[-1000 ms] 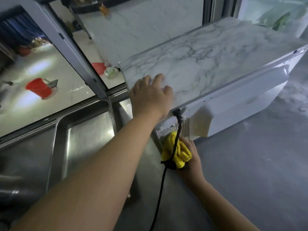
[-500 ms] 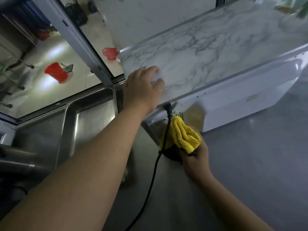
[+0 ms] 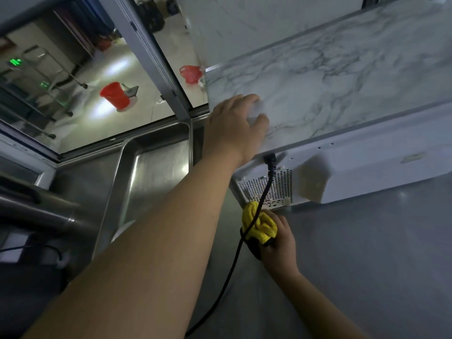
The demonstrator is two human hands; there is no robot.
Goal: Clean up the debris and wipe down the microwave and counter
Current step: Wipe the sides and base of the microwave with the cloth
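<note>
Left hand (image 3: 236, 126) flat on microwave (image 3: 342, 94); right hand (image 3: 278, 245) grips cloth (image 3: 259, 225).

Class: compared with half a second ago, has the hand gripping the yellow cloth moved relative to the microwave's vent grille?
Yes. The right hand with the yellow cloth has dropped below the perforated white vent grille, onto the grey counter.

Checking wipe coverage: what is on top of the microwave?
Only the left hand rests on the microwave, near its corner; the rest of the marbled top looks bare. Whatever lies under that hand is hidden. The cloth is in the right hand, below.
</note>
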